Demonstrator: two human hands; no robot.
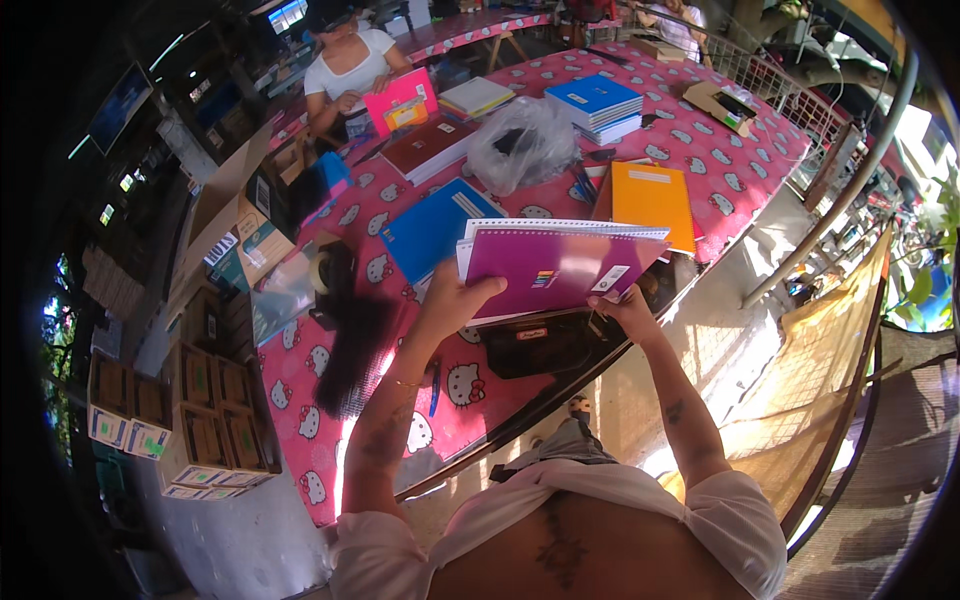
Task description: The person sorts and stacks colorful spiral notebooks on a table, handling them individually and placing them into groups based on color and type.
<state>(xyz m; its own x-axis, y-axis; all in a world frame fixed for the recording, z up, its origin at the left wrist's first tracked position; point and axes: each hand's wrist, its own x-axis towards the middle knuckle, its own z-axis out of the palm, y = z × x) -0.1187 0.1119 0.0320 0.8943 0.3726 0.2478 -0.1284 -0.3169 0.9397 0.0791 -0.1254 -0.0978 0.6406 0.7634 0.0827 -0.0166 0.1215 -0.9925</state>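
Purple spiral notebook (560, 268) gripped by both hands, left (452, 300) and right (622, 306).

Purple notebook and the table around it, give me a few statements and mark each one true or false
1. Both hands hold the purple spiral notebook. True: the left hand grips its left edge, the right hand its lower right corner.
2. The orange notebook lies on the floor. False: it lies on the pink patterned tablecloth.
3. A blue notebook lies left of the purple one. True.
4. The clear plastic bag hangs from the right hand. False: it sits on the table beyond the notebooks.
5. A black pouch lies below the purple notebook. True.
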